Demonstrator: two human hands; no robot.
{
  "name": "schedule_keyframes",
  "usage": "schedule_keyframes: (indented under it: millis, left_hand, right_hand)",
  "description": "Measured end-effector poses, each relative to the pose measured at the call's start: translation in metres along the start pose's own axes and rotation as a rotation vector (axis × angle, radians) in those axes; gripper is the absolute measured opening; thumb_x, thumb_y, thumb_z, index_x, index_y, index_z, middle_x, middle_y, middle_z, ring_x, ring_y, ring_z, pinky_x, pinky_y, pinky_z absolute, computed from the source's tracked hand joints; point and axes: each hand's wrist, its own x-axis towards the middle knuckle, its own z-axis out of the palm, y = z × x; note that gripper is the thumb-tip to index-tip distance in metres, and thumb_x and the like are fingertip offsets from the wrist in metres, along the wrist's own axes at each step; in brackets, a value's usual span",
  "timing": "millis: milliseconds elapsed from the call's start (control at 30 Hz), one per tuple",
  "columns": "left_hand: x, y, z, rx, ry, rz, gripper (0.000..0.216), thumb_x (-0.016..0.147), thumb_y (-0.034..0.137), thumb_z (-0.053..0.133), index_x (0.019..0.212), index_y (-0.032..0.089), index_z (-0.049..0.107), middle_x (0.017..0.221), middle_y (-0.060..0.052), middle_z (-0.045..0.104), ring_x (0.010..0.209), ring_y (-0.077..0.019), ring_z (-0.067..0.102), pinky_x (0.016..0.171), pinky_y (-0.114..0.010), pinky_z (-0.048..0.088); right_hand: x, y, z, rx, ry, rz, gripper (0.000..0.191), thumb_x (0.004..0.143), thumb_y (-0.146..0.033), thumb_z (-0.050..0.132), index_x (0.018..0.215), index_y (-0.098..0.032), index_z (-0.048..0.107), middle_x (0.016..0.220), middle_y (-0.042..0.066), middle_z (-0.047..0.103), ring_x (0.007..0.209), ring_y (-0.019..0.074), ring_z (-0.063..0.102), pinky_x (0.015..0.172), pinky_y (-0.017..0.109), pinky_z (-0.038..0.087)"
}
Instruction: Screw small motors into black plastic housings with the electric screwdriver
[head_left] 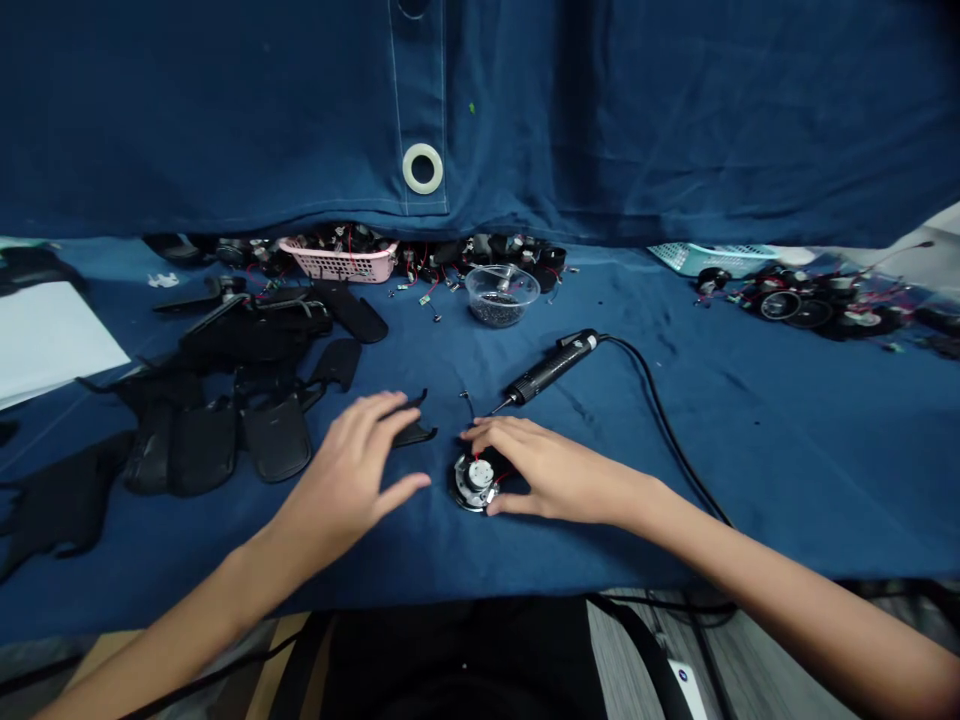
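Observation:
My right hand (544, 470) has its thumb and fingers around a round motor assembly (478, 478), which rests on the blue cloth. A silver motor can and red wires show on its upper side. To its left, my left hand (356, 465) is open, thumb apart from the fingers, and holds nothing visible. A black plastic piece (415, 432) lies partly hidden behind those left fingers. Just beyond my right fingers lies a black electric screwdriver (553, 368), its bit pointing toward them. A small part on a dark wire (465, 397) is near the bit.
Black plastic casings (201, 447) are spread at left, near white paper (52, 340). A clear bowl (501, 300) holds small dark pieces. Behind are a pink basket (345, 265), a teal basket (712, 260) and wired parts (814, 305). The screwdriver's cord (660, 415) curves right. A blue curtain (510, 120) hangs behind.

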Motion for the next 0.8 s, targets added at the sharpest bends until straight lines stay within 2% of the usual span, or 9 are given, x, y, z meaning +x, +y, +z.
schedule_keyframes:
  millis: [100, 233, 300, 400, 533, 600, 667, 733, 800]
  left_hand:
    - [0.009, 0.027, 0.007, -0.054, -0.155, 0.058, 0.062, 0.086, 0.057, 0.058, 0.134, 0.021, 0.043, 0.134, -0.013, 0.053, 0.126, -0.0294, 0.048, 0.105, -0.048, 0.037]
    - [0.017, 0.037, 0.020, -0.065, -0.134, 0.046, 0.050, 0.085, 0.055, 0.061, 0.119, 0.020, 0.054, 0.132, -0.012, 0.052, 0.122, -0.0292, 0.049, 0.101, -0.049, 0.038]
    - [0.017, 0.035, 0.023, -0.064, -0.084, 0.044, 0.047, 0.084, 0.052, 0.064, 0.117, 0.019, 0.055, 0.131, -0.012, 0.051, 0.121, -0.0289, 0.049, 0.101, -0.048, 0.038]
    - [0.015, 0.034, 0.022, -0.096, -0.033, 0.077, 0.049, 0.084, 0.044, 0.067, 0.122, 0.019, 0.051, 0.126, -0.010, 0.055, 0.118, -0.0263, 0.051, 0.103, -0.045, 0.037]
    - [0.015, 0.040, 0.016, -0.195, 0.031, 0.113, 0.047, 0.083, 0.029, 0.067, 0.125, 0.018, 0.047, 0.118, -0.008, 0.061, 0.114, -0.0221, 0.054, 0.101, -0.038, 0.041]
    - [0.017, 0.045, 0.011, -0.216, 0.081, 0.128, 0.047, 0.082, 0.023, 0.065, 0.125, 0.017, 0.047, 0.118, -0.008, 0.060, 0.114, -0.0214, 0.055, 0.100, -0.036, 0.042]
    - [0.021, 0.049, 0.007, -0.233, 0.130, 0.141, 0.045, 0.083, 0.021, 0.064, 0.125, 0.016, 0.048, 0.117, -0.008, 0.060, 0.113, -0.0209, 0.055, 0.101, -0.035, 0.042]
    - [0.026, 0.052, 0.005, -0.262, 0.155, 0.122, 0.045, 0.083, 0.024, 0.065, 0.124, 0.016, 0.049, 0.117, -0.008, 0.061, 0.113, -0.0206, 0.055, 0.100, -0.034, 0.043]
    - [0.032, 0.053, 0.010, -0.282, 0.144, 0.085, 0.044, 0.083, 0.031, 0.068, 0.121, 0.018, 0.051, 0.114, -0.007, 0.062, 0.110, -0.0209, 0.056, 0.100, -0.036, 0.042]
  right_hand:
    - [0.006, -0.005, 0.006, -0.056, 0.032, 0.041, 0.046, 0.082, -0.049, 0.067, 0.109, -0.016, 0.051, 0.109, 0.012, 0.062, 0.098, 0.0247, 0.060, 0.085, 0.040, 0.050]
    - [0.007, -0.009, 0.006, -0.175, 0.066, 0.050, 0.033, 0.087, -0.048, 0.060, 0.095, -0.017, 0.051, 0.097, 0.008, 0.060, 0.086, 0.0221, 0.056, 0.077, 0.036, 0.049]
    - [0.004, -0.009, 0.002, -0.211, 0.062, 0.050, 0.025, 0.090, -0.042, 0.059, 0.090, -0.018, 0.050, 0.091, 0.006, 0.059, 0.084, 0.0211, 0.055, 0.079, 0.036, 0.048]
    - [0.000, -0.008, -0.001, -0.231, 0.039, 0.039, 0.014, 0.093, -0.031, 0.056, 0.091, -0.018, 0.052, 0.087, 0.004, 0.060, 0.086, 0.0197, 0.057, 0.093, 0.041, 0.044]
    - [-0.005, -0.008, -0.002, -0.198, 0.003, 0.018, 0.014, 0.095, -0.030, 0.053, 0.099, -0.017, 0.054, 0.091, 0.005, 0.064, 0.093, 0.0190, 0.061, 0.106, 0.040, 0.038]
    - [-0.008, -0.011, -0.006, -0.228, -0.015, 0.030, 0.017, 0.098, -0.031, 0.047, 0.096, -0.017, 0.056, 0.090, 0.005, 0.065, 0.088, 0.0188, 0.062, 0.095, 0.035, 0.045]
    - [-0.013, -0.016, -0.016, -0.326, -0.020, 0.064, 0.023, 0.099, -0.034, 0.043, 0.090, -0.018, 0.057, 0.084, 0.004, 0.064, 0.077, 0.0186, 0.062, 0.076, 0.033, 0.048]
    - [-0.019, -0.020, -0.028, -0.458, -0.001, 0.096, 0.029, 0.100, -0.038, 0.040, 0.086, -0.019, 0.056, 0.076, 0.003, 0.061, 0.067, 0.0179, 0.060, 0.063, 0.032, 0.044]
    - [-0.024, -0.018, -0.036, -0.586, 0.028, 0.111, 0.032, 0.100, -0.040, 0.038, 0.083, -0.019, 0.056, 0.074, 0.002, 0.059, 0.064, 0.0176, 0.059, 0.059, 0.032, 0.040]
